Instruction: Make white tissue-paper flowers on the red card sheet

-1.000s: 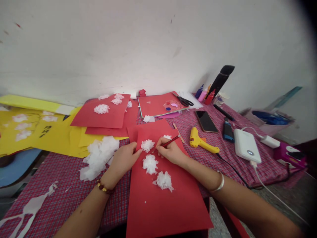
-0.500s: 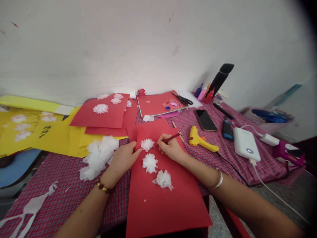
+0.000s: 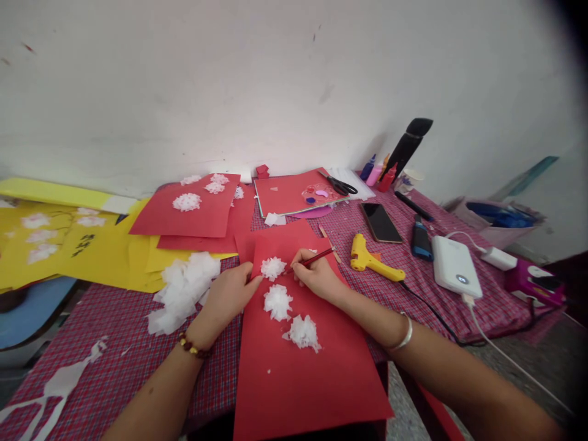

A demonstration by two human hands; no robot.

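A large red sheet (image 3: pixel 312 386) lies in front of me and reaches over the table's front edge. Three white ruffled paper flowers sit on it in a slanting row: the top one (image 3: pixel 272 268), the middle one (image 3: pixel 278 302) and the lowest (image 3: pixel 303 332). My right hand (image 3: pixel 316 275) is closed round a dark red pencil (image 3: pixel 320 255), its lower end beside the top flower. My left hand (image 3: pixel 229 288) rests at the sheet's left edge with thumb and fingers apart, thumb tip near the top flower. White tissue pieces (image 3: pixel 184 291) are heaped left of it.
A yellow glue gun (image 3: pixel 374 260), phone (image 3: pixel 381 222), blue-black cutter (image 3: pixel 421 239) and white power bank (image 3: pixel 456 266) with cables lie to the right. Scissors (image 3: pixel 342 184) and paint bottles (image 3: pixel 388 177) are at the back. Red (image 3: pixel 184 220) and yellow sheets (image 3: pixel 101 257) with flowers lie left.
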